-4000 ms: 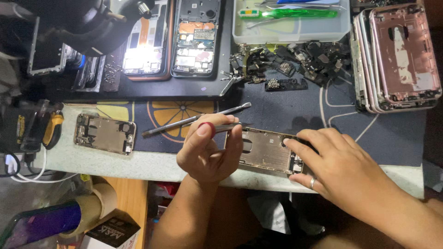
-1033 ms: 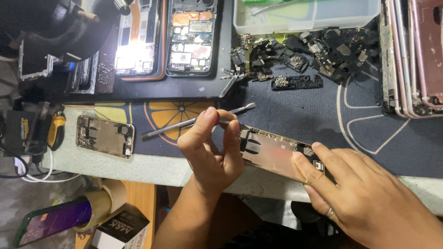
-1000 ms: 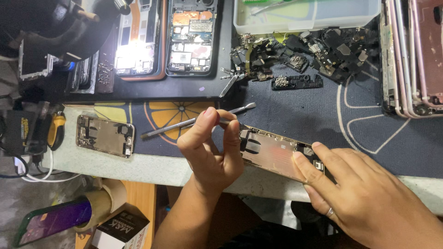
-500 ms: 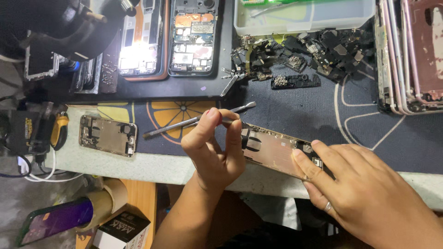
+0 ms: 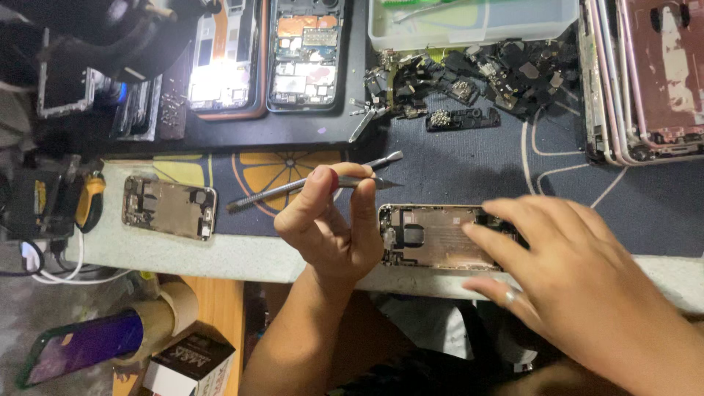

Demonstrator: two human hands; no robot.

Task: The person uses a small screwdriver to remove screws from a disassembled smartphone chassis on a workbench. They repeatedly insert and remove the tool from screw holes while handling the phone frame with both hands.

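Note:
My left hand (image 5: 330,227) pinches a thin metal tool (image 5: 257,196) that lies level above the mat, one end to the left and its tip near the upper left corner of an opened gold phone housing (image 5: 433,238). That housing rests flat at the table's front edge. My right hand (image 5: 565,268), with a ring on one finger, lies flat over the housing's right end and hides it. A second metal tool (image 5: 385,159) sits just behind my left hand's fingers.
Another gold phone housing (image 5: 169,207) lies at the left. Two opened phones (image 5: 264,55) sit at the back, one lit. Several loose black parts (image 5: 469,81) lie behind, below a clear tray (image 5: 469,26). Stacked pink housings (image 5: 645,81) stand at the right.
The gold housing has turned from tilted to level along the table edge. My right hand has spread flatter over it. My left hand still holds the tool at the housing's left end.

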